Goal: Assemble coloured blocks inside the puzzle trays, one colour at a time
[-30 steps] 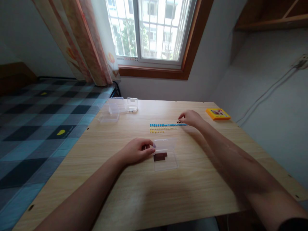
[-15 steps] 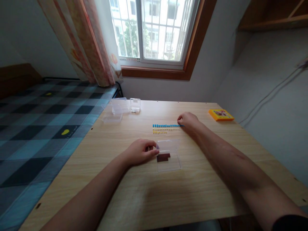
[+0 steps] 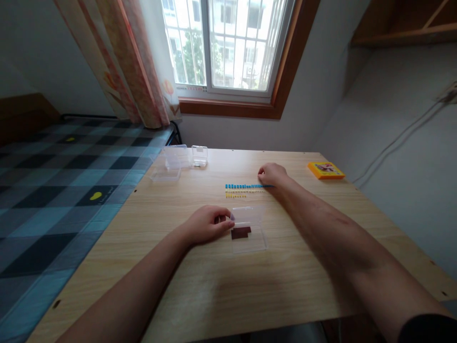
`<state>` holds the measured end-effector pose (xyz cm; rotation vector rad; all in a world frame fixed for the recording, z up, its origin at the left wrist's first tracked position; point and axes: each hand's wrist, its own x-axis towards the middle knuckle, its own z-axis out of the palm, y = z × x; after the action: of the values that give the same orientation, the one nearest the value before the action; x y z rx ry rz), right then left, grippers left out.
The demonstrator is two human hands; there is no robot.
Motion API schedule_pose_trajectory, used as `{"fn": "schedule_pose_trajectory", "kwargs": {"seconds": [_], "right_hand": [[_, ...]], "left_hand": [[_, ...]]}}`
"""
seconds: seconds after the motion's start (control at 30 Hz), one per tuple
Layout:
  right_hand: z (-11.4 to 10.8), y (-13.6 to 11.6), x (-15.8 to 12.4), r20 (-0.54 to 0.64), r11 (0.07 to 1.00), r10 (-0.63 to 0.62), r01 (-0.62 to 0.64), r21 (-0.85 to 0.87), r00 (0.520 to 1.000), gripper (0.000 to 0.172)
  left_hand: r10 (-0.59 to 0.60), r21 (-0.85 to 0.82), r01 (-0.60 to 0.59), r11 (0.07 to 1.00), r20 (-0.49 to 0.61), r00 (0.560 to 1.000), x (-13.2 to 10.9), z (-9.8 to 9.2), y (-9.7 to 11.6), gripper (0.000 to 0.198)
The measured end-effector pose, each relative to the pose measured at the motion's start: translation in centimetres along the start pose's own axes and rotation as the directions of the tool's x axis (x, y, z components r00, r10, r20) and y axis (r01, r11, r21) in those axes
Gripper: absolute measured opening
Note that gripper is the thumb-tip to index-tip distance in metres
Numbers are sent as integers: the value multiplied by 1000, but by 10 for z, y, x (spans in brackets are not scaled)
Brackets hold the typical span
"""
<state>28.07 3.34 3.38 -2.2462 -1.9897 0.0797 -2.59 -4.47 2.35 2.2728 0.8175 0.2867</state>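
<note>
Row of blue pieces [image 3: 243, 186], left-right

The left hand [image 3: 209, 225] rests on the desk [image 3: 193, 295], fingers [image 3: 224, 213] touching the left edge of an open clear box [image 3: 256, 244] holding dark brown pieces [image 3: 241, 233]. Beyond the box lie rows of blue pieces [image 3: 237, 186] and yellow pieces [image 3: 231, 196]. The right hand [image 3: 273, 174] curls just past the blue pieces, its grip unclear; a yellow case [image 3: 325, 170] sits farther right.

Just one view, up on my head, facing forward and down over the tabletop [image 3: 200, 295], wide enough for both my hands [image 3: 209, 225] at mid-range, the bed [image 3: 85, 164] off left, the window [image 3: 237, 47] straight ahead.
</note>
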Motion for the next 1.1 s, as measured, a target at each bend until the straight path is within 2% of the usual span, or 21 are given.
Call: {"fn": "schedule_pose_trajectory", "kwargs": {"seconds": [0.1,0.2,0.23,0.27,0.33,0.37,0.43,0.53,0.7,0.8,0.93,1.03,1.1], "right_hand": [[-21,-4,-16,-72,999,-25,28,44,997,23],[-47,-6,-51,-182,983,-86,113,143,980,26],[-56,-6,-68,-272,947,-155,222,232,950,25],[-64,-7,-86,-364,880,-243,362,307,899,22],[-78,-10,-124,-466,710,-433,611,350,771,17],[-82,-12,-142,-492,627,-504,692,356,710,15],[-84,-18,-171,-462,512,-614,768,383,640,12],[-69,-26,-193,-358,442,-717,787,430,598,11],[-21,-35,-193,-272,435,-772,789,433,575,13],[-4,-34,-190,-180,478,-790,773,417,586,15],[-3,-26,-185,-95,615,-727,706,352,680,18],[-1,-23,-180,-113,712,-645,648,271,756,18],[1,-23,-178,-125,746,-609,619,245,783,18]], "left_hand": [[6,12,-6,1000,1,1000,0,0,1,32],[9,20,-9,1000,3,1000,0,0,1,33],[9,20,-9,1000,3,1000,0,0,1,33],[8,21,-9,1000,2,1000,0,0,0,34],[4,25,-4,1000,1,1000,0,1,0,34],[1,27,-1,1000,1,1000,1,1,-1,34],[-4,29,4,1000,0,1000,1,1,-1,34],[-7,53,8,999,-8,1000,2,1,0,33],[17,99,-15,995,-17,1000,2,2,3,31],[12,109,-9,994,-19,1000,2,2,4,31],[20,125,-17,992,-20,1000,1,2,3,32],[29,140,-26,990,-19,999,1,2,2,30],[25,144,-22,989,-19,1000,1,2,3,29]]}}
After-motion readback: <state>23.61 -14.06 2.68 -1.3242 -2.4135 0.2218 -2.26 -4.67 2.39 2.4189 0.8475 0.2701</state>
